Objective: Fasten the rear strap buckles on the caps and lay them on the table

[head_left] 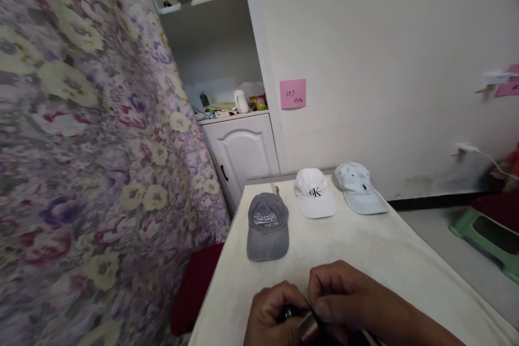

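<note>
At the near edge of the view my left hand [276, 314] and my right hand [344, 298] come together over the table. Their fingers are closed in a pinch on a dark, black item [320, 331], mostly hidden by the hands and the frame's lower edge. A small shiny part shows by the left fingers, and a pale and reddish patch lies between the hands. Beyond them a grey cap [267, 227] with "Always" lettering rests brim toward me. Farther back sit a white cap [314, 193] with "CK" letters and a pale blue cap [360, 188] with a small dark emblem.
A cream cloth covers the table [324, 243], which stands against a wall. Floral curtain [101, 146] hangs along the left, above a dark red seat [194, 286]. Behind is a white cabinet [245, 157] bearing a white jug [240, 101]. A green stool [482, 232] stands at right.
</note>
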### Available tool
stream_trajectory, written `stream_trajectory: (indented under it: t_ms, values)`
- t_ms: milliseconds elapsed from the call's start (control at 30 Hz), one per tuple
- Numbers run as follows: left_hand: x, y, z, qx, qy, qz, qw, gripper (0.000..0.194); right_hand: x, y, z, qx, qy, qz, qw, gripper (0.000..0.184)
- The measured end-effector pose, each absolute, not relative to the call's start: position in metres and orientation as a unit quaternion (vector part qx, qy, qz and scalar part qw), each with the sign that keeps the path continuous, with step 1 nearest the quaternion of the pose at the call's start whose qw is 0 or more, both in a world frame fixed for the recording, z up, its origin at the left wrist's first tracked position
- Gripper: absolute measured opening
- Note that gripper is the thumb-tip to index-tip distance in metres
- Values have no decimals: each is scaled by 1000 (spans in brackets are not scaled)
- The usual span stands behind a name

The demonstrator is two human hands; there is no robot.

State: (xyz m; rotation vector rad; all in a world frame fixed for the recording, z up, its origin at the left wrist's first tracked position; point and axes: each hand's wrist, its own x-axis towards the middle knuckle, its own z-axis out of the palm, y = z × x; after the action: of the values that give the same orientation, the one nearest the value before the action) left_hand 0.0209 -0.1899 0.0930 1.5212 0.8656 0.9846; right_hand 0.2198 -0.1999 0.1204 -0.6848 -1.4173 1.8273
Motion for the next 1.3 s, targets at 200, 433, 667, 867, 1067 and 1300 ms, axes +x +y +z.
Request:
stream_trajectory:
  t_ms: [200, 433, 667, 867, 1067, 1300]
  values:
    - [20, -189, 91, 632, 390, 383, 550, 44, 221, -200, 120, -288, -570, 677, 366, 12]
    - [27, -188, 93, 614, 414, 378, 556, 46, 226, -206, 119, -283, -531, 688, 406, 15]
    - [30, -189, 99, 593, 414, 361, 589, 50, 222, -202, 114, -254, -530, 678, 441, 16]
    - [28, -190, 97, 598, 402, 360, 593, 46, 224, -201, 110, -255, -513, 688, 445, 21]
    - [26, -191, 95, 589, 396, 365, 602, 43, 223, -198, 104, -251, -519, 685, 446, 18]
    - [28, -190, 98, 604, 403, 366, 582, 39, 221, -198, 104, -264, -513, 681, 450, 18]
